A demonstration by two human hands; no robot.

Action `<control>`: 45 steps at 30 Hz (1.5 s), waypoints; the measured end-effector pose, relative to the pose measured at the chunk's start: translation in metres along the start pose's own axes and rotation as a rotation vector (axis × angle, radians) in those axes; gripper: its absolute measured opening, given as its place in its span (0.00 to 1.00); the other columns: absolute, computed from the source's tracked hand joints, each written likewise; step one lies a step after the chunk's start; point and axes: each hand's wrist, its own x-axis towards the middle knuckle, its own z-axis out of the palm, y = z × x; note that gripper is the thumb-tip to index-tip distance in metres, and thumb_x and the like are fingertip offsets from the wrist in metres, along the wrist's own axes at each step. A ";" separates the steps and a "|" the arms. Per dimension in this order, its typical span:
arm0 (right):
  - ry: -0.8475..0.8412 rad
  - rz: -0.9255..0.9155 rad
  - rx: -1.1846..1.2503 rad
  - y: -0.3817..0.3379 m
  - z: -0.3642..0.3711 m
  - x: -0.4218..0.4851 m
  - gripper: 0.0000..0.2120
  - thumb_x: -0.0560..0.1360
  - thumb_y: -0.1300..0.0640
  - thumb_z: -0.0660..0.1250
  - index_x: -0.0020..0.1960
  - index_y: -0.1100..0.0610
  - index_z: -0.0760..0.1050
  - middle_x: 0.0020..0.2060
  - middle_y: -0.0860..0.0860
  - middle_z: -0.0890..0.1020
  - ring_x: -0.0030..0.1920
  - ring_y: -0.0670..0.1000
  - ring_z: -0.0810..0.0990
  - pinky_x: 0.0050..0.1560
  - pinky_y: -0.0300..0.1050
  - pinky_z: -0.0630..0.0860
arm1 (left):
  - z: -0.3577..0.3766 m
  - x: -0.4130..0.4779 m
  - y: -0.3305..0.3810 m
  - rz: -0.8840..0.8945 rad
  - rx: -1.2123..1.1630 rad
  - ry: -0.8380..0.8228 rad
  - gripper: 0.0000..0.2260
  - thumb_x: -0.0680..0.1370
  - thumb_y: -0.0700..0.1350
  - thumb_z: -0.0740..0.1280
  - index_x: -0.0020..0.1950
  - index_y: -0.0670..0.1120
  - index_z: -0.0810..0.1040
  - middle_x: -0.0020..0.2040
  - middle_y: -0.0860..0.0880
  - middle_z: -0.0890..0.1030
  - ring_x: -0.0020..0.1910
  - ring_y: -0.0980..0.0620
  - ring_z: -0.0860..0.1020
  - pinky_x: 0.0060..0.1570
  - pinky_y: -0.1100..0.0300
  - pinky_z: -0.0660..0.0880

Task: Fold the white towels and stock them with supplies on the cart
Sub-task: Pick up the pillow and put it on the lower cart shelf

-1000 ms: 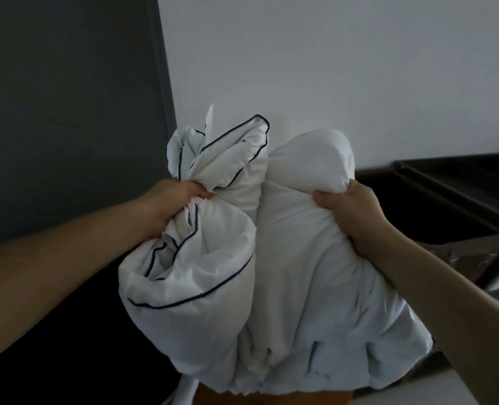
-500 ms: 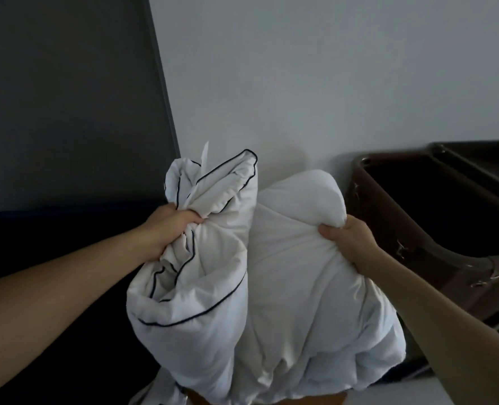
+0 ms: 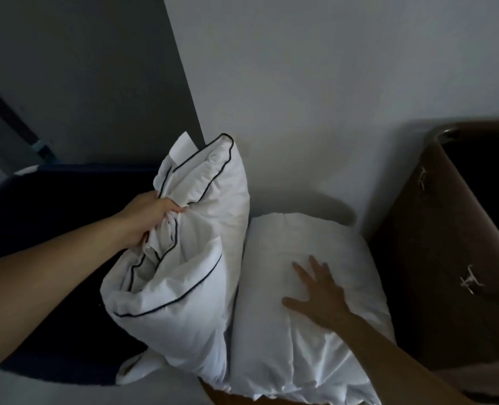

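Left hand (image 3: 147, 219) fingers clench the black-piped white bundle (image 3: 189, 258), upright, left of the brown bin (image 3: 435, 273). Right hand (image 3: 321, 296) fingers lie spread flat on the plain white bundle (image 3: 271, 331), just beside that bin. This looks like linen being gathered, unfolded; next, one needs shaking open.

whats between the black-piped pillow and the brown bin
The plain white pillow, with the right hand flat on it; the head view shows it.

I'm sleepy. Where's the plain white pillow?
The plain pillow lies lower right in head view, under the right hand, between the piped pillow and brown bin.
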 end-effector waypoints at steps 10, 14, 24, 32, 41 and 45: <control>-0.155 0.028 0.867 -0.039 -0.073 0.004 0.15 0.80 0.45 0.64 0.64 0.48 0.77 0.67 0.51 0.77 0.57 0.43 0.77 0.52 0.45 0.77 | 0.075 -0.011 0.007 0.041 0.097 -0.071 0.13 0.70 0.51 0.78 0.51 0.52 0.81 0.46 0.54 0.84 0.45 0.54 0.83 0.43 0.62 0.78; 0.066 0.004 1.204 -0.063 -0.152 -0.012 0.33 0.61 0.22 0.65 0.57 0.41 0.77 0.56 0.45 0.81 0.53 0.52 0.81 0.45 0.52 0.80 | 0.123 -0.019 0.008 0.148 0.136 -0.183 0.15 0.67 0.50 0.80 0.51 0.55 0.82 0.44 0.59 0.85 0.44 0.61 0.82 0.39 0.69 0.75; 0.386 0.105 0.662 -0.062 -0.190 0.011 0.10 0.66 0.66 0.74 0.45 0.61 0.77 0.39 0.53 0.78 0.42 0.54 0.79 0.35 0.41 0.70 | 0.153 -0.042 -0.011 0.235 0.248 -0.268 0.19 0.71 0.51 0.78 0.57 0.51 0.75 0.49 0.57 0.80 0.46 0.62 0.77 0.37 0.74 0.70; 0.405 0.076 0.514 -0.036 -0.176 0.043 0.14 0.76 0.63 0.67 0.61 0.64 0.76 0.57 0.61 0.81 0.57 0.61 0.79 0.48 0.42 0.72 | 0.127 -0.042 -0.010 0.243 0.268 -0.133 0.11 0.71 0.43 0.74 0.49 0.52 0.76 0.46 0.58 0.78 0.44 0.60 0.76 0.37 0.67 0.70; 0.066 0.085 1.019 -0.033 -0.177 0.027 0.06 0.82 0.52 0.63 0.50 0.51 0.77 0.50 0.56 0.85 0.40 0.51 0.84 0.34 0.42 0.79 | 0.216 -0.054 -0.001 0.319 0.218 -0.301 0.08 0.76 0.47 0.70 0.52 0.52 0.74 0.43 0.60 0.77 0.42 0.59 0.77 0.36 0.76 0.70; 0.199 0.241 1.337 -0.008 -0.198 0.014 0.21 0.83 0.47 0.59 0.41 0.60 0.80 0.34 0.55 0.85 0.37 0.58 0.81 0.29 0.39 0.78 | 0.275 -0.061 -0.002 0.323 0.230 -0.333 0.18 0.78 0.53 0.67 0.65 0.47 0.71 0.58 0.50 0.79 0.57 0.48 0.78 0.55 0.59 0.73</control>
